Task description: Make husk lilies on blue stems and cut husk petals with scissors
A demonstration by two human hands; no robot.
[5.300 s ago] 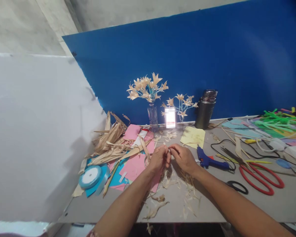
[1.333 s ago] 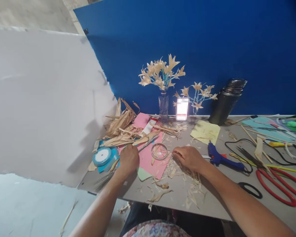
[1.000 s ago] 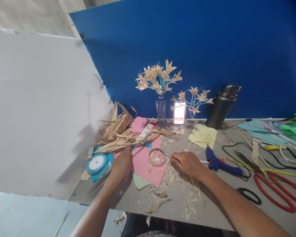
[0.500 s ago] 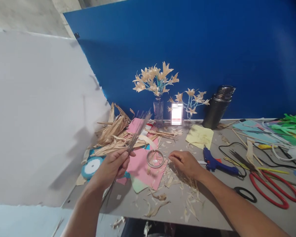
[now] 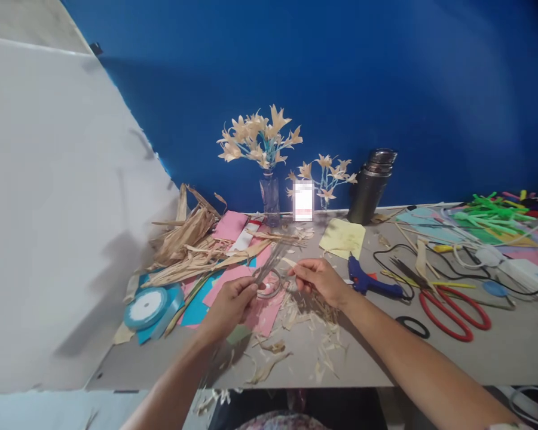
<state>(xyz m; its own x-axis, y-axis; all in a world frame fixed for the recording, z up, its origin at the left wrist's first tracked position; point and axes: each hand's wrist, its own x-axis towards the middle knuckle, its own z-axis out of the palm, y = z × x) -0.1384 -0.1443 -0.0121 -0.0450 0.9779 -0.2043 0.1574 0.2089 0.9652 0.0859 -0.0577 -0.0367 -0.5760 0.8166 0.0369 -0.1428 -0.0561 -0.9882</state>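
My left hand [image 5: 233, 304] is closed around a bundle of thin dark wire-like stems [image 5: 273, 260], which slants up and to the right. Partly behind the bundle lies a narrow ring-shaped roll of tape [image 5: 274, 285]. My right hand [image 5: 316, 279] is just right of the roll, thumb and fingers pinched together at a short pale strip [image 5: 289, 261]. Whether that strip is tape or husk I cannot tell. Pale husk scraps [image 5: 302, 310] lie on the table below the right hand.
Dried husks [image 5: 183, 239] and a blue ribbon spool [image 5: 146, 307] lie left. Husk flowers [image 5: 255, 134] stand in a glass bottle [image 5: 269, 200] behind. A glue gun [image 5: 374, 283], red-handled scissors [image 5: 448, 310], a dark flask [image 5: 372, 185] and cords are to the right.
My left hand and the bundle have moved right, over the tape roll. My right hand has lifted slightly, with the pale strip now at its fingertips. The view has shifted right.
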